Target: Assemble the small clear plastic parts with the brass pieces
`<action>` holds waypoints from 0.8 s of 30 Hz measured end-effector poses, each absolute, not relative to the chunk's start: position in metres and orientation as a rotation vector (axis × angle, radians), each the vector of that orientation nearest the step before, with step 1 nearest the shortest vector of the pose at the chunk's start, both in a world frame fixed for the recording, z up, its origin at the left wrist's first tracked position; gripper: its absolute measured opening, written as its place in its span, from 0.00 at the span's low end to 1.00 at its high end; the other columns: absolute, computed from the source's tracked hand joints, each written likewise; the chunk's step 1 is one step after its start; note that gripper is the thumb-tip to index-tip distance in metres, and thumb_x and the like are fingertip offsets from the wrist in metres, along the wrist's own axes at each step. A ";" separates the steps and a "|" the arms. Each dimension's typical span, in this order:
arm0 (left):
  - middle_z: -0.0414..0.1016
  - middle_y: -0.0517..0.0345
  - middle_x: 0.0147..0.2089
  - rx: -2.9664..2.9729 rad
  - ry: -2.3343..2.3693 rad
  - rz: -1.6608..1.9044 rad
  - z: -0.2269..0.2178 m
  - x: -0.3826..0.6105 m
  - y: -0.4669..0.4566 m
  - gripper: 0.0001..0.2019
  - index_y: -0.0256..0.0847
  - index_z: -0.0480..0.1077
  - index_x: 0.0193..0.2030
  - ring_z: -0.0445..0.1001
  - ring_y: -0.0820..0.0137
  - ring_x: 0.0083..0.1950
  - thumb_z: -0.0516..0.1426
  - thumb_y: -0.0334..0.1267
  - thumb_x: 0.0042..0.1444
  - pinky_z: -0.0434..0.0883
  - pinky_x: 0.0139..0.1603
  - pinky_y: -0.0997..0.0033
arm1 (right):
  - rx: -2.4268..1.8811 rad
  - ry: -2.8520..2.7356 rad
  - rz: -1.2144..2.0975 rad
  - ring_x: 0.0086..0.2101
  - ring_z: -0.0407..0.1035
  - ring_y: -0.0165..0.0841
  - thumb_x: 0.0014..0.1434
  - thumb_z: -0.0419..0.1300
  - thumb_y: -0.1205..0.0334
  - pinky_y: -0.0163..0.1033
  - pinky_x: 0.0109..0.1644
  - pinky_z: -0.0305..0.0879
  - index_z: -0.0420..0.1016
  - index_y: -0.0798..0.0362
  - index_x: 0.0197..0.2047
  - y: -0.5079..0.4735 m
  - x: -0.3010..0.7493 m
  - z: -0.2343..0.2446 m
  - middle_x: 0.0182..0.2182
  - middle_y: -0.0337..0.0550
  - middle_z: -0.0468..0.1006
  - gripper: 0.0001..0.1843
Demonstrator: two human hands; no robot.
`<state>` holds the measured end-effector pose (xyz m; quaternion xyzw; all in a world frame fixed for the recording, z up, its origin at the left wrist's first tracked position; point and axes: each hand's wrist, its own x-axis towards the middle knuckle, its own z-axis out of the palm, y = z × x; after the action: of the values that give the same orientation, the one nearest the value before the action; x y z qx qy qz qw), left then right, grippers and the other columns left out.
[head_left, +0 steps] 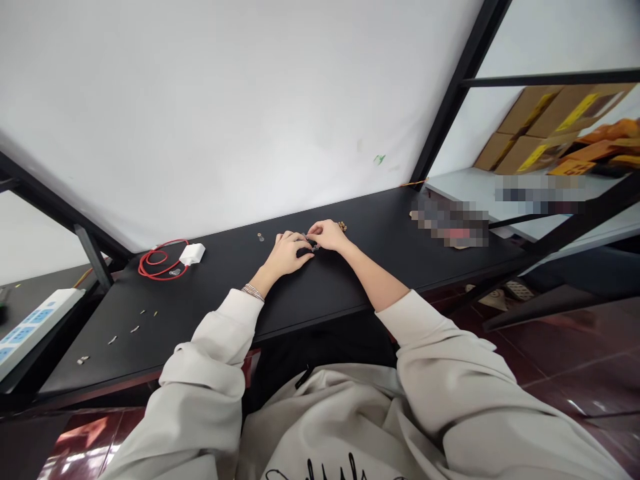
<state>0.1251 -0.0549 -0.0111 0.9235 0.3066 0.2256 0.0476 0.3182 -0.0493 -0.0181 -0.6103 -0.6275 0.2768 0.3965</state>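
Note:
My left hand [289, 253], with a bracelet [253, 292] at its wrist, rests low over the black desk [320, 290]. Its fingers and thumb curl around a small dark, shiny thing [315, 248] that is too small to name. From the other side, my right hand [329, 235] pinches at the same spot, fingertips close to those of the left. Just behind the right hand lies a little cluster of brown bead-like pieces [343, 227]. A tiny pinkish and grey piece [261, 237] stands on the desk beyond my left hand.
A white charger [192, 254] with a red cable [150, 273] lies to the left. Several tiny pieces [113, 340] are scattered at the desk's near left. A power strip [30, 333] is farther left. Black metal posts [445, 113] frame the desk; cardboard boxes [537, 143] stand beyond, right.

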 end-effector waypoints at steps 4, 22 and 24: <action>0.79 0.51 0.50 2.797 0.956 0.713 -0.011 0.124 -0.054 0.09 0.46 0.81 0.46 0.69 0.55 0.55 0.66 0.42 0.59 0.62 0.57 0.51 | -1.448 -1.478 0.927 0.19 0.73 0.31 0.57 0.70 0.70 0.32 0.20 0.68 0.79 0.57 0.31 -0.052 0.314 -0.017 0.24 0.45 0.81 0.05; 0.84 0.56 0.43 2.543 1.144 0.912 -0.012 0.126 -0.049 0.04 0.43 0.78 0.41 0.78 0.61 0.46 0.62 0.32 0.60 0.69 0.55 0.55 | -1.351 -1.436 0.983 0.20 0.70 0.27 0.61 0.64 0.74 0.28 0.15 0.65 0.80 0.59 0.32 -0.055 0.310 -0.010 0.23 0.42 0.77 0.06; 0.84 0.56 0.42 2.501 1.160 0.937 -0.013 0.126 -0.048 0.05 0.43 0.78 0.40 0.78 0.62 0.44 0.62 0.31 0.58 0.71 0.53 0.57 | -1.346 -1.432 0.997 0.21 0.70 0.27 0.63 0.63 0.74 0.28 0.15 0.65 0.80 0.59 0.33 -0.056 0.309 -0.009 0.23 0.42 0.77 0.07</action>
<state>0.1260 -0.0478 -0.0130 0.8532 0.3959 0.3195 0.1147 0.3091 -0.0556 -0.0090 -0.5447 -0.5798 0.4035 0.4520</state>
